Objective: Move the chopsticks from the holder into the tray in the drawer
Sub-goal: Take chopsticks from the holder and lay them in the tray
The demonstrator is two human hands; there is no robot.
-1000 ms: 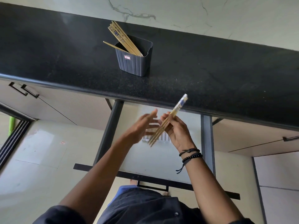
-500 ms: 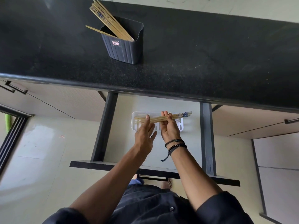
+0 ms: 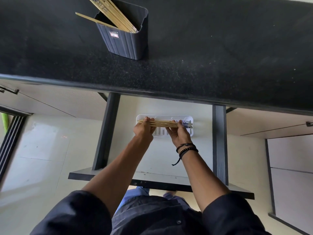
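In the head view, your left hand [image 3: 144, 128] and right hand [image 3: 179, 134] each have a grip clamped on the same chopsticks [image 3: 162, 123]. The left fingers curl over the plain end, and the right fingers pinch just short of the patterned end. The sticks lie level and side by side, lengthwise over the far half of the white tray [image 3: 190, 133], which sits at the back of the open drawer [image 3: 219, 141]. You cannot tell from here whether they already touch the tray floor.

To finish the step well, keep the sticks parallel to the tray's long side and lower both ends together. Loosen both grips at once, so no stick rolls or catches on the rim. The patterned tips reach past your right grip towards the tray's right wall, so check they clear it.

On the tabletop [image 3: 220, 56], the dark holder [image 3: 125, 43] has other chopsticks [image 3: 111, 16] leaning in it, so by my reading more trips remain.
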